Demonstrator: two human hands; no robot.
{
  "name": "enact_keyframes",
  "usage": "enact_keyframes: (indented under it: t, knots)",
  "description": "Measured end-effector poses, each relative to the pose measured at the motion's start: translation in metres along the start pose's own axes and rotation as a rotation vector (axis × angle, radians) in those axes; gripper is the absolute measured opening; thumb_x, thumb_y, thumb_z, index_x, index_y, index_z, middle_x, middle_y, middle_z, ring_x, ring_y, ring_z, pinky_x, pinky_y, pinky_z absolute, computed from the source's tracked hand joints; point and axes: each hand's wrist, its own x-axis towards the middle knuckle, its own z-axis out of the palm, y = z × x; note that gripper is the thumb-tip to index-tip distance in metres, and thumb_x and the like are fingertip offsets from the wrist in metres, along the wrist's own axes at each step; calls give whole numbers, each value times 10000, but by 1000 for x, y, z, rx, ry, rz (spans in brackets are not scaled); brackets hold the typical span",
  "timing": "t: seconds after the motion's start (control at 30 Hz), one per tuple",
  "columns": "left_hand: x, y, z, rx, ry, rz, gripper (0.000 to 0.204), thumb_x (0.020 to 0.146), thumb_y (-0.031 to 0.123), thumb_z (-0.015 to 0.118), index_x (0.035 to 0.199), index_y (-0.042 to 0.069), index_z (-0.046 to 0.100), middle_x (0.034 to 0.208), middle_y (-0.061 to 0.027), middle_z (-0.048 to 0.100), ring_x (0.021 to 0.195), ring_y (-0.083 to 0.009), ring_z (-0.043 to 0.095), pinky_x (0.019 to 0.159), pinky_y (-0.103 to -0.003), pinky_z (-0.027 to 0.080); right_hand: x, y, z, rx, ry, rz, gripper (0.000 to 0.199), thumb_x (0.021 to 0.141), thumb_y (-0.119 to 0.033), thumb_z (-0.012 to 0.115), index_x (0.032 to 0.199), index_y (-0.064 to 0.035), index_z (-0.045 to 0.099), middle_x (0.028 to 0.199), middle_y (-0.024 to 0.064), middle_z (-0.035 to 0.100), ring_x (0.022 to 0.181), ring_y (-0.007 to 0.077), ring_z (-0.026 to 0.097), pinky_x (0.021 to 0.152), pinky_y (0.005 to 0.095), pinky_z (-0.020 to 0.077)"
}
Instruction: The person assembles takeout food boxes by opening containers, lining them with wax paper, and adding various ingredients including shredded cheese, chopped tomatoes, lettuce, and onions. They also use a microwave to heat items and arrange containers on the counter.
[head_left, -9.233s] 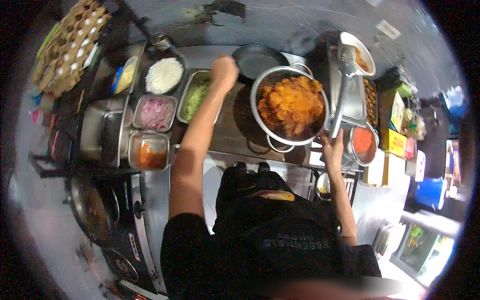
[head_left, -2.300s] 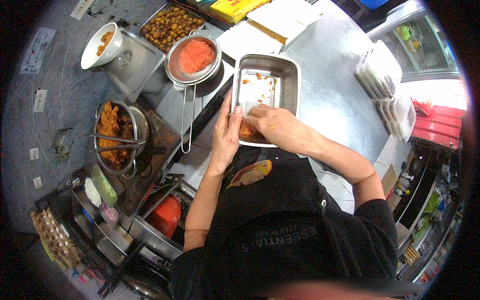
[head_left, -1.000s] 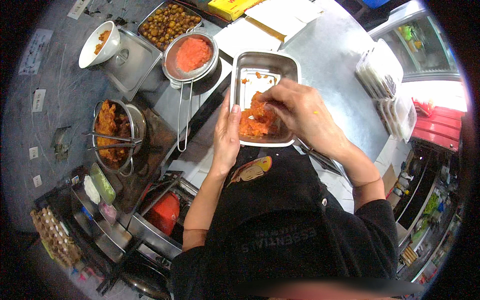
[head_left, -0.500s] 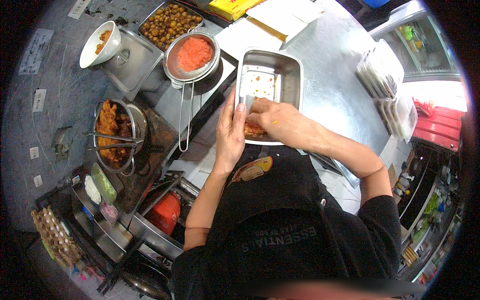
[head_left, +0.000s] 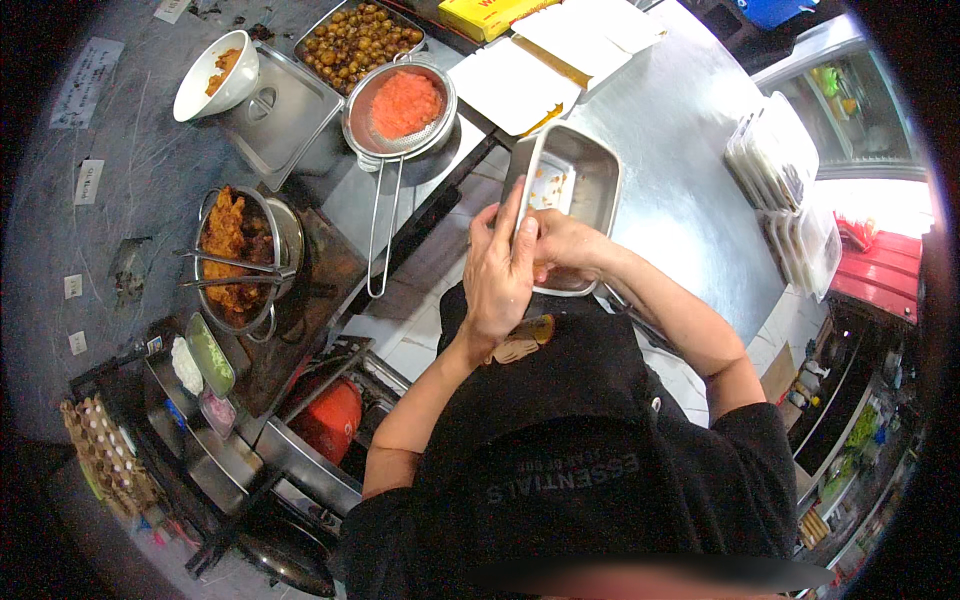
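A deep rectangular metal pan with orange-brown food bits on its floor is in front of me, tilted on its side. My left hand lies along the pan's left wall, thumb at the rim and fingers outside, gripping it. Inside the pan's near end, my right hand is curled, its fingertips hidden behind my left hand. What those fingers hold, if anything, does not show. White open cardboard boxes lie just beyond the pan.
At left are a strainer with red pulp, a tray of small brown balls, a white bowl and a pot of fried pieces with tongs. Stacked clear-lidded containers stand right on the steel table.
The pan has tipped over toward the left and its near end is more covered. My left hand has moved right, in front of my right hand's fingers. My right hand remains in the pan.
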Motion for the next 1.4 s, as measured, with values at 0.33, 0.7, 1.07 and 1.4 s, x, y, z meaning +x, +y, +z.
enact_keyframes:
  t: [0.33,0.7,1.07,1.4]
  knots:
    - [13,-14,-9,-348,23,-154,536,1012,371,371,1411,13,365,1400,-208,413,1312,-294,389,1086,-360,285,-58,-69,4,-971,354,-522,166,783,-35,585,944,-6,614,904,205,631,895,388,616,788,436,492]
    - [11,3,-19,-476,-8,-160,563,1016,336,374,1421,-49,306,1435,-155,375,1319,-213,355,1107,-325,239,-108,-123,29,-1074,427,-661,272,693,10,592,959,13,646,870,184,638,831,358,636,746,412,512]
    - [4,25,-15,-420,-20,-45,488,1017,293,378,1407,0,368,1400,-180,426,1305,-263,396,1083,-346,286,-61,-76,0,-1408,597,-531,129,762,-27,539,845,61,586,853,235,598,819,375,644,738,423,529]
    - [12,21,-16,-437,-63,-80,521,1018,312,371,1393,-49,361,1398,-155,427,1298,-219,391,1091,-330,273,-40,-59,-6,-1441,429,-587,148,784,-32,539,870,73,596,912,212,603,874,339,632,739,410,543]
